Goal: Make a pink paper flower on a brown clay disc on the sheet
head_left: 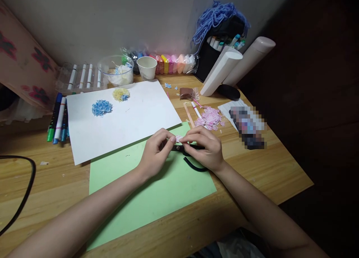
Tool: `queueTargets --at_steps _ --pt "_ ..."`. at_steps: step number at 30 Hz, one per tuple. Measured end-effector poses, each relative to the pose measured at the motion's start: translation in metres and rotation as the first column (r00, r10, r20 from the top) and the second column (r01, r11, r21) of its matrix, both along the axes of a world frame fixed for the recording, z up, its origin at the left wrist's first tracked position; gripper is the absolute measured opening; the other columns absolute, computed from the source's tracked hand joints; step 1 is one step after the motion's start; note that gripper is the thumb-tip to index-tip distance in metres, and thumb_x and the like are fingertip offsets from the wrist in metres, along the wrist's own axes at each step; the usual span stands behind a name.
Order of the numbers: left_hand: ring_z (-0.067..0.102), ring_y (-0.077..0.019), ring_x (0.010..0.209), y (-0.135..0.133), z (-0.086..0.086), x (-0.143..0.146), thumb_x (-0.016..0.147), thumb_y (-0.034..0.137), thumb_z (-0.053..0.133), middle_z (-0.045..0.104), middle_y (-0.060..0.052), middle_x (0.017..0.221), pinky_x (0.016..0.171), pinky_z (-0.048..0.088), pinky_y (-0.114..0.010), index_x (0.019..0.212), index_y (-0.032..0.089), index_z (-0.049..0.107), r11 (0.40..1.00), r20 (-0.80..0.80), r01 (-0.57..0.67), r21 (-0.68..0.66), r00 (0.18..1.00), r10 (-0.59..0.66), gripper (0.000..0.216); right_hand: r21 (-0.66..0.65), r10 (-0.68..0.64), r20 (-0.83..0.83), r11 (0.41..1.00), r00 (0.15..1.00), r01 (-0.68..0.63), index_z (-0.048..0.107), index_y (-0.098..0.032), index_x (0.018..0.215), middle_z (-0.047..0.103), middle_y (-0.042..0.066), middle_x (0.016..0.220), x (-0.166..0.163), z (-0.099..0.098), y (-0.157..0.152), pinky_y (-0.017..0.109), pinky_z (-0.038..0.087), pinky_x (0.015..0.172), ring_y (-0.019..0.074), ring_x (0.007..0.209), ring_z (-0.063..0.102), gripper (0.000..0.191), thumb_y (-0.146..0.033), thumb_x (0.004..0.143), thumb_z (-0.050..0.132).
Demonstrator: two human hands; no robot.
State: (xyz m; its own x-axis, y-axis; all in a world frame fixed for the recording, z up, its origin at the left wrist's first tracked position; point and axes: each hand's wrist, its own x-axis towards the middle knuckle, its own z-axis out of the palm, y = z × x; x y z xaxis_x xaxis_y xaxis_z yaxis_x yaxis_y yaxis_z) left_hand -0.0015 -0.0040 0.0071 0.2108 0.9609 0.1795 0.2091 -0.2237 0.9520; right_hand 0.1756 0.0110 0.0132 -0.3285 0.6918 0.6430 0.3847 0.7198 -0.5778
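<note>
Between my two hands is a small pink-and-white paper piece [178, 138]. My left hand [157, 153] pinches it with thumb and fingertips, and my right hand [206, 147] pinches its other side. Just below lie black-handled scissors [196, 167], partly hidden by my right hand, on a green sheet [134, 198]. A white sheet [146, 112] overlaps the green one and carries a blue tuft of paper bits [102, 108] and a yellow tuft [120, 94] with some blue at its edge. Beyond my right hand sits a heap of pink paper scraps [210, 117].
Markers [59, 117] lie at the left, near a black cable [33, 172]. Along the wall stand a clear tub [116, 76], a paper cup [147, 68] and bagged coloured clay [174, 64]. At right are white bottles [221, 73], a pen holder [207, 58] and a pixelated item [248, 127].
</note>
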Motion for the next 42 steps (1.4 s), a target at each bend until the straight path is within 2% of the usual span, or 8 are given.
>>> queueTargets --at_steps 4,6,10,13,17,21,27,42 --pt "0.045 -0.0113 0.062 0.0 0.0004 0.0012 0.091 0.03 0.052 0.053 0.0 0.075 0.058 0.036 -0.027 0.077 0.018 0.059 1.0 0.017 -0.028 -0.009 0.999 0.028 0.02 -0.02 0.005 0.01 1.0 1.0 -0.004 0.069 -0.025 0.09 0.062 0.001 0.08 0.0003 0.0002 -0.0006 0.028 0.049 0.066 0.014 0.074 0.06 0.021 -0.008 0.079 0.063" --pt "0.043 -0.0102 0.059 0.0004 0.0007 0.002 0.09 0.029 0.053 0.052 0.0 0.074 0.056 0.035 -0.026 0.076 0.018 0.059 0.999 0.018 -0.042 0.0 0.999 0.042 0.018 -0.131 -0.013 -0.026 0.991 1.0 0.01 0.067 -0.024 0.092 0.061 0.002 0.082 0.0 0.0012 -0.0009 0.028 0.05 0.066 0.0139 0.073 0.06 0.019 -0.011 0.079 0.064" --pt "0.041 -0.0088 0.057 0.0006 0.0002 0.0035 0.087 0.025 0.057 0.052 0.001 0.074 0.052 0.034 -0.024 0.077 0.018 0.058 0.998 0.009 -0.051 0.041 0.999 0.051 0.013 -0.464 -0.014 -0.196 0.882 0.98 -0.081 0.063 -0.021 0.095 0.06 0.002 0.088 -0.0029 0.0015 -0.0011 0.026 0.051 0.064 0.0129 0.073 0.059 0.016 -0.019 0.08 0.065" --pt "0.04 -0.0081 0.055 0.0 -0.0005 0.0043 0.085 0.023 0.059 0.052 0.001 0.074 0.051 0.033 -0.023 0.077 0.018 0.058 0.997 -0.01 -0.042 0.072 0.999 0.043 0.01 -0.529 -0.002 -0.231 0.84 0.973 -0.124 0.064 -0.02 0.085 0.06 0.002 0.082 -0.006 0.0013 -0.0017 0.025 0.049 0.061 0.0123 0.071 0.057 0.006 -0.021 0.08 0.066" --pt "0.039 -0.0077 0.054 -0.0009 0.0001 0.0043 0.084 0.021 0.059 0.053 0.001 0.074 0.05 0.033 -0.023 0.077 0.018 0.058 0.994 -0.026 -0.051 0.092 0.998 0.053 0.007 -0.417 -0.029 -0.171 0.908 0.985 -0.046 0.064 -0.02 0.08 0.06 0.001 0.077 -0.0075 0.0027 -0.0039 0.026 0.048 0.062 0.013 0.071 0.057 0.004 -0.016 0.08 0.064" --pt "0.039 -0.0079 0.055 -0.0012 0.0021 0.0033 0.085 0.023 0.058 0.051 0.001 0.074 0.051 0.034 -0.024 0.075 0.018 0.055 0.996 -0.027 -0.062 0.07 0.998 0.064 0.011 -0.159 -0.075 -0.094 0.986 0.993 0.06 0.066 -0.022 0.081 0.062 0.0 0.074 -0.0057 0.0038 -0.0064 0.028 0.048 0.063 0.0138 0.069 0.058 0.012 -0.011 0.077 0.066" --pt "0.043 -0.0102 0.058 -0.0016 0.0053 0.0013 0.088 0.026 0.053 0.052 -0.001 0.073 0.052 0.034 -0.025 0.075 0.018 0.057 0.997 -0.005 0.009 0.073 1.0 -0.008 0.016 0.111 -0.104 -0.013 0.988 0.995 0.105 0.067 -0.026 0.089 0.065 0.001 0.076 -0.0028 0.0022 -0.0081 0.03 0.05 0.062 0.0148 0.068 0.061 0.021 -0.009 0.075 0.066" --pt "0.041 -0.0094 0.057 -0.002 0.004 0.0019 0.088 0.025 0.055 0.051 -0.001 0.075 0.049 0.033 -0.024 0.078 0.017 0.058 0.993 0.038 0.025 0.115 0.999 -0.029 0.013 0.139 -0.081 0.032 0.987 0.996 0.076 0.065 -0.025 0.091 0.065 0.001 0.079 -0.0019 -0.0007 -0.0075 0.03 0.051 0.063 0.0148 0.07 0.062 0.024 -0.008 0.075 0.067"
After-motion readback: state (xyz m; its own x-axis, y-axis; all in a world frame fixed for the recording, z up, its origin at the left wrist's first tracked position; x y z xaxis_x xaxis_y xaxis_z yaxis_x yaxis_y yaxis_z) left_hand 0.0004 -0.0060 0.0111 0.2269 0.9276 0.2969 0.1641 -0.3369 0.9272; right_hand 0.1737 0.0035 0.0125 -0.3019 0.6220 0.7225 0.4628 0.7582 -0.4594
